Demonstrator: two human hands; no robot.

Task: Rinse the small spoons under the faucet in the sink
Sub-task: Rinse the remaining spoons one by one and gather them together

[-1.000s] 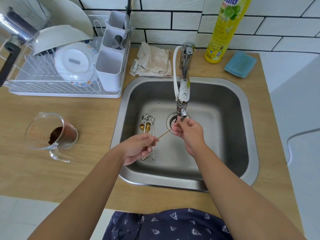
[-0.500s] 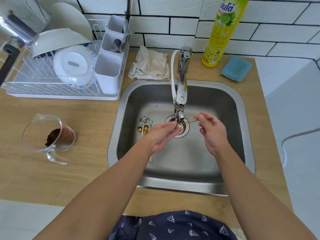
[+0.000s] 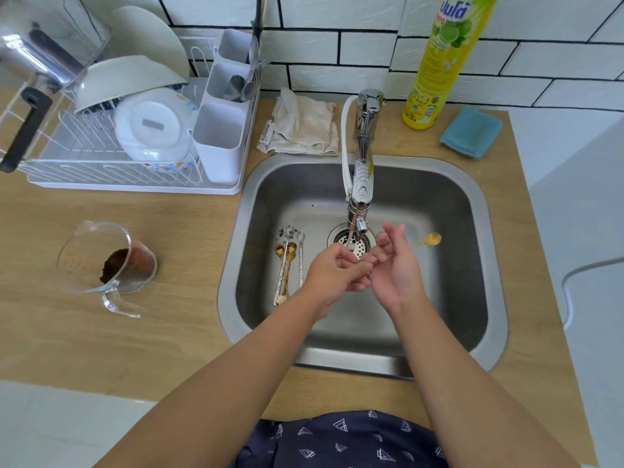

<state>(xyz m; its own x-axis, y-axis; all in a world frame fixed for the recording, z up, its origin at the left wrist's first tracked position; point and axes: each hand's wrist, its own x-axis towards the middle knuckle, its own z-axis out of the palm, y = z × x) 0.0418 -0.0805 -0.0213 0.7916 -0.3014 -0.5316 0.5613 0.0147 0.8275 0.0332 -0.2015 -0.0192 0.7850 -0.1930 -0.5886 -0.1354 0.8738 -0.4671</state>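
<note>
Gold spoon (image 3: pixel 429 240): bowl sticks out to the right of the right hand (image 3: pixel 395 268), over the sink (image 3: pixel 472 265) floor, blurred. Handle runs back toward that hand's fingers; where it is gripped is hidden, so cannot tell how the hand holds it. Right hand's fingers are mostly extended, tips up toward the faucet (image 3: pixel 361 184) spout.

Left hand (image 3: pixel 332 273): fingers curled, tips meeting the right hand's fingers just below the spout, over the drain (image 3: pixel 351 243). Whether it pinches the handle end: cannot tell.

Other spoons (image 3: pixel 288 265): a bunch of gold and silver ones lying on the sink floor, left of the drain, handles toward the near wall, dark specks by the bowls.

Room: right half of the sink floor is bare; both forearms cross the near rim.

Around: counter (image 3: pixel 135 332) holds a glass jug (image 3: pixel 108 261) with brown powder at left, dish rack (image 3: pixel 128 140) behind it, folded cloth (image 3: pixel 302 126) behind the sink, yellow bottle (image 3: pixel 442 59) and blue sponge (image 3: pixel 471 131) at back right.
</note>
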